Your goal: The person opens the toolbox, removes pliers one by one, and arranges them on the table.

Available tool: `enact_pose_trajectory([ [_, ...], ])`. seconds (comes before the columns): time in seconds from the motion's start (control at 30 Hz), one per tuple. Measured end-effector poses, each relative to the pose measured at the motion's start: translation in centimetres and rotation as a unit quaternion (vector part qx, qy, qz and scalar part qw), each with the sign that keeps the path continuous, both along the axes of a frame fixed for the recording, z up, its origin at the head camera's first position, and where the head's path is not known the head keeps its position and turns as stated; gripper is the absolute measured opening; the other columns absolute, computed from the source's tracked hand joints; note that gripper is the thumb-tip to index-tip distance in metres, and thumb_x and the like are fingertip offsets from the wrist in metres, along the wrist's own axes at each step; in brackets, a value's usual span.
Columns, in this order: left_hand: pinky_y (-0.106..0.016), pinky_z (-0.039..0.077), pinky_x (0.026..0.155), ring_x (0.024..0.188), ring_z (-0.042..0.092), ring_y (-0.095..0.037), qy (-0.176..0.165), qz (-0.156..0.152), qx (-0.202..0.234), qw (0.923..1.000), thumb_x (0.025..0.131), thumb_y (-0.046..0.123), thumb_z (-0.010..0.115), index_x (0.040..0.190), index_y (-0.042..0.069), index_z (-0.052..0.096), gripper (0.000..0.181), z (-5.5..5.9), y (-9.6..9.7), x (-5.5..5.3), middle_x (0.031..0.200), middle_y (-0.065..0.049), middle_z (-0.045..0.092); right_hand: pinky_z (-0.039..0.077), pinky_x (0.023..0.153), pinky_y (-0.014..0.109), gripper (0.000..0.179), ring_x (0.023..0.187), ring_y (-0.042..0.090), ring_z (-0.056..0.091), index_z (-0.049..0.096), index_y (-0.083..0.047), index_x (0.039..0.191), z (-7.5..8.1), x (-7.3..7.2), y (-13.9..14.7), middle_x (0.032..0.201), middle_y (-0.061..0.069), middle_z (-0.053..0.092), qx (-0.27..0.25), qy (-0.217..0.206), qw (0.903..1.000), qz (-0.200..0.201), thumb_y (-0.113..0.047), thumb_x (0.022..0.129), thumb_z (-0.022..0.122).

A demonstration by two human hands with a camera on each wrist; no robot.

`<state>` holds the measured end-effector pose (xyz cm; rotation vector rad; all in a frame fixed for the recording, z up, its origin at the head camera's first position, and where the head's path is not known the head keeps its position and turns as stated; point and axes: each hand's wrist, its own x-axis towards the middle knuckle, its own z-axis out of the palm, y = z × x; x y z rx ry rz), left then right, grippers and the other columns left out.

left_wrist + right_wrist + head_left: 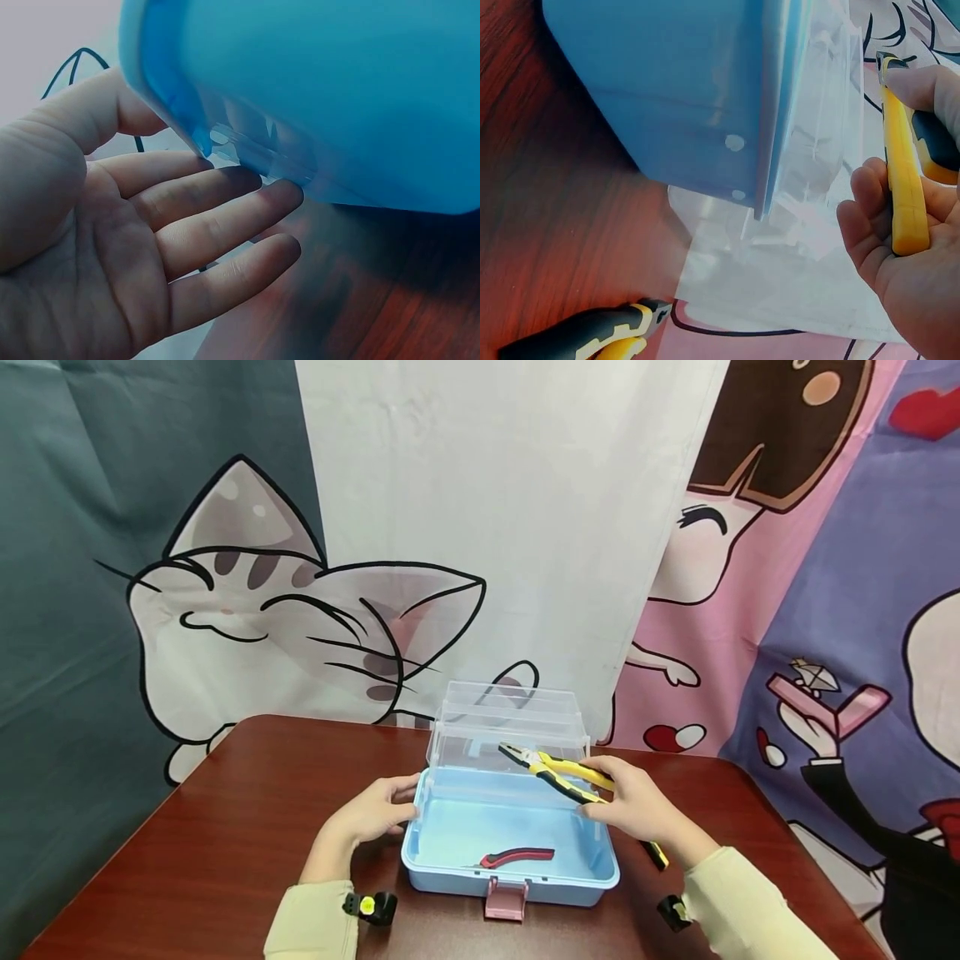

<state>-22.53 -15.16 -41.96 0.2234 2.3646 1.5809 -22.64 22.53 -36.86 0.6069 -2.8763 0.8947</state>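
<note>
In the head view my right hand (pixel 633 797) grips combination pliers (pixel 558 770) with yellow and black handles, raised over the right side of a light blue toolbox (pixel 510 881). Their metal nose points up and left. The right wrist view shows fingers curled under a yellow handle of the pliers (pixel 907 187). My left hand (pixel 375 810) is at the toolbox's left wall, its fingers (pixel 217 232) extended along the outside and its thumb near the rim. Inside the toolbox, by the front wall, lies a hand tool (pixel 519 857) with a red and dark handle.
The toolbox's clear lid (pixel 510 718) stands raised at the back, and a pink latch (pixel 506 900) hangs at the front. Another yellow and black plier-like tool (pixel 592 334) lies on the brown table (pixel 300 760), right of the toolbox. A printed cloth (pixel 510 527) hangs behind.
</note>
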Motion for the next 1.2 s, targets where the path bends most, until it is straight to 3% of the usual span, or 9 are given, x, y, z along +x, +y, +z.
enact_pose_trajectory([
  [0.2,-0.044,0.055,0.080,0.107,0.060,-0.023,0.001,-0.004,-0.003,1.0000,0.087,0.010,0.060,0.144,0.005,0.039,0.061,0.0,0.0,0.0,0.139,-0.020,0.049,0.054,0.080,0.032,0.062,0.095,0.020,0.058,0.053,-0.008,0.128,0.0,0.2,0.9,0.118,0.007,0.061,-0.005,-0.003,0.9998,-0.019,-0.025,0.073,0.077],
  [0.43,-0.046,0.054,0.081,0.111,0.059,-0.025,0.001,-0.004,0.004,1.0000,0.087,0.011,0.059,0.144,0.006,0.038,0.062,-0.1,-0.1,0.2,0.140,-0.020,0.048,0.051,0.081,0.042,0.062,0.095,0.024,0.057,0.053,-0.008,0.127,-0.3,0.5,1.7,0.116,0.009,0.061,-0.029,-0.007,0.9991,-0.031,-0.028,0.073,0.078],
  [0.7,-0.046,0.054,0.081,0.110,0.060,-0.024,0.004,-0.007,0.002,1.0000,0.087,0.011,0.059,0.144,0.007,0.039,0.061,-0.1,-0.1,0.0,0.139,-0.019,0.049,0.048,0.073,0.029,0.060,0.090,0.019,0.055,0.055,-0.012,0.124,-0.4,0.8,2.5,0.110,0.006,0.062,-0.034,0.012,0.9981,-0.050,-0.028,0.072,0.080],
  [1.03,-0.045,0.054,0.081,0.107,0.060,-0.024,0.008,-0.028,0.012,0.9995,0.088,0.009,0.057,0.146,0.004,0.035,0.062,-0.2,-0.1,-0.3,0.141,-0.023,0.046,0.047,0.070,0.028,0.058,0.085,0.019,0.055,0.055,-0.013,0.124,-0.6,1.4,3.7,0.104,0.006,0.062,-0.037,0.005,0.9974,-0.062,-0.027,0.073,0.079],
  [1.2,-0.044,0.055,0.080,0.105,0.060,-0.022,0.008,-0.018,0.005,0.9998,0.088,0.010,0.058,0.145,0.006,0.037,0.062,-0.2,-0.2,-0.1,0.141,-0.021,0.047,0.047,0.067,0.026,0.059,0.084,0.019,0.055,0.055,-0.013,0.124,-0.6,1.5,4.1,0.103,0.007,0.063,-0.035,0.004,0.9971,-0.068,-0.030,0.073,0.079],
])
